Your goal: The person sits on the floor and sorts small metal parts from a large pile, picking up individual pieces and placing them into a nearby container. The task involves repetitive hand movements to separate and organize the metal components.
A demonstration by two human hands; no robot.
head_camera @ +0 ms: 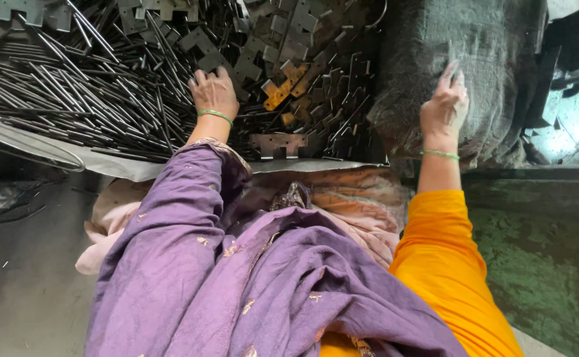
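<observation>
Reaching into the heap, the left hand (pixel 214 92) lies palm-down on a pile of flat metal hinge plates (pixel 302 73), its fingers curled among them; whether it has closed on a piece I cannot tell. Thin metal rods (pixel 71 92) lie in a heap just to the left of the plates. The right hand (pixel 444 109) rests on a rough grey sack (pixel 474 53), fingers stretched out and holding nothing. This looks like the picking stage of sorting parts; lifting one plate cleanly calls for a pinch on a single edge, since they overlap and tangle.
</observation>
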